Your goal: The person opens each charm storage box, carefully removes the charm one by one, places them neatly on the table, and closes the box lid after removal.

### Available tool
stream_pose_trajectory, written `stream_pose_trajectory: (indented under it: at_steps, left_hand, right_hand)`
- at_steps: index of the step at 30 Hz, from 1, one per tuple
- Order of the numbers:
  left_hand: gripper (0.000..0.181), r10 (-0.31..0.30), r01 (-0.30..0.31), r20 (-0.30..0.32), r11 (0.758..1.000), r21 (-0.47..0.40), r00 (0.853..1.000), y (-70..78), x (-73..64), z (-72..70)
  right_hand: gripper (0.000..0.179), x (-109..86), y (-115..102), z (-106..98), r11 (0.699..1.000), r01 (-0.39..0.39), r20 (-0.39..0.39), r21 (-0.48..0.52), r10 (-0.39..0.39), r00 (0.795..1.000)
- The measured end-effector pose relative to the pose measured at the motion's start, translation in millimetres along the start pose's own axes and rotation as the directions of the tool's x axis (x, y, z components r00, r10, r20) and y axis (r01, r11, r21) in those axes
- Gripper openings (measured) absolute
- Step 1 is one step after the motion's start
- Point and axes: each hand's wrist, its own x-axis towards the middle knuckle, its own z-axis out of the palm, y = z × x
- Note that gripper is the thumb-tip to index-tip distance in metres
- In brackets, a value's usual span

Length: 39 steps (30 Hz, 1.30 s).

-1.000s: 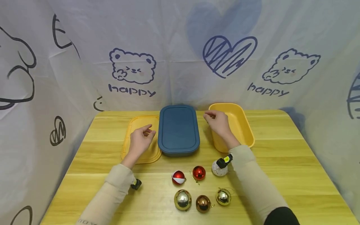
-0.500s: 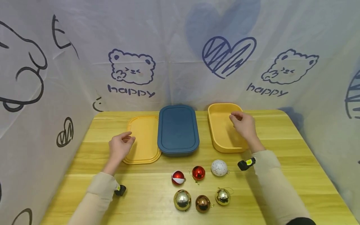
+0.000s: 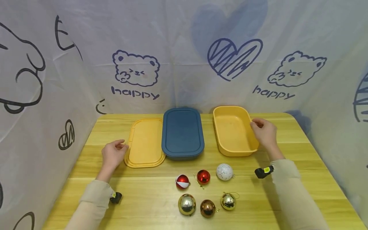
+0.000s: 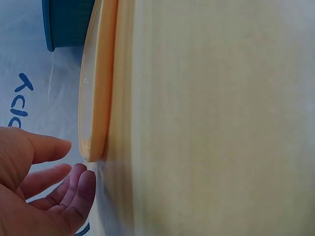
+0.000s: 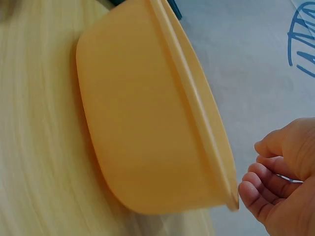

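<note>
My left hand [image 3: 112, 154] hovers by the left edge of a flat yellow lid [image 3: 146, 142], thumb and fingers apart with nothing between them. In the left wrist view the fingertips come right up to the end of the lid [image 4: 101, 88]. Over at the right rim of an uncovered yellow plastic box [image 3: 234, 134] is my right hand [image 3: 265, 132], its fingers loosely bent and holding nothing. The right wrist view has those fingertips close to the corner of the box [image 5: 142, 113]. Between lid and box stands a blue lidded box [image 3: 182, 132], overlapping the lid's right edge.
In front of the boxes lie Christmas baubles: a red-and-white one [image 3: 182, 181], a red one [image 3: 203, 177], a speckled white one [image 3: 225, 172], two gold ones [image 3: 187, 204] and a brown one [image 3: 207, 208]. A printed white curtain [image 3: 184, 57] hangs behind the wooden table [image 3: 155, 204].
My left hand has moved left from over the yellow lid to its outer edge. My right hand has crossed over the yellow box, from its left side to its right rim.
</note>
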Motion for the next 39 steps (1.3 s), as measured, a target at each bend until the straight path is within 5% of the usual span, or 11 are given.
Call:
stream_pose_trajectory:
  at_steps: [18, 39]
  left_hand:
    - [0.034, -0.004, -0.003, 0.084, 0.997, 0.079, 0.996, -6.1, -2.3, 2.7]
    - [0.027, 0.006, -0.009, 0.026, 0.992, 0.126, 1.000, -3.6, 2.1, 2.6]
  right_hand:
    - [0.041, -8.8, 26, -2, 1.000, 0.004, 0.068, 0.016, -0.005, 0.998]
    - [0.043, -7.6, 25, -2, 0.999, -0.040, 0.087, 0.020, 0.038, 0.996]
